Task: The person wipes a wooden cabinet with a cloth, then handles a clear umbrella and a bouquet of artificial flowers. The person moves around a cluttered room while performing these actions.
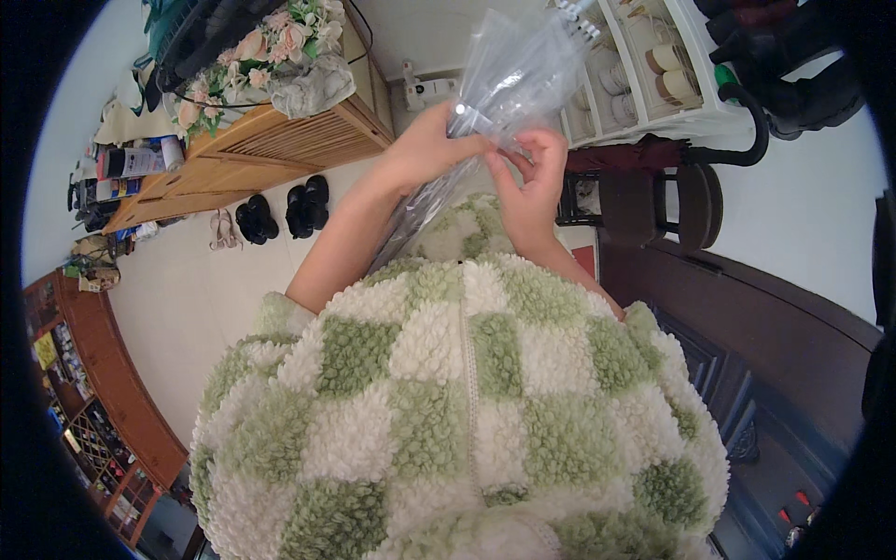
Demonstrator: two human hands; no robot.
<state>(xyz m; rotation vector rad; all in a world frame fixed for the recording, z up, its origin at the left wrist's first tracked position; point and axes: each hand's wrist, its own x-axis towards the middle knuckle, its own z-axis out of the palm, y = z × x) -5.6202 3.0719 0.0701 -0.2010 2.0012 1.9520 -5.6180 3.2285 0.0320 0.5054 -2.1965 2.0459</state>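
A folded clear plastic umbrella (521, 77) slants across in front of my chest, its rib tips towards the upper right. My left hand (428, 148) is wrapped around its gathered canopy. A closure strap with a round white snap (460, 109) shows beside the left fingers. Thumb and fingers of my right hand (530, 171) pinch the plastic close to the left thumb; exactly what lies between those fingertips is partly hidden. The lower end of the umbrella passes beneath my left forearm, against the green and white checked fleece jacket (462, 350).
Left stands a wooden louvred cabinet (280, 140) bearing artificial flowers (255, 52); black shoes (308, 206) rest on the floor nearby. A white shoe rack (633, 63), a maroon umbrella (630, 155), a dark stool (633, 210) and a dark door (721, 308) are at right.
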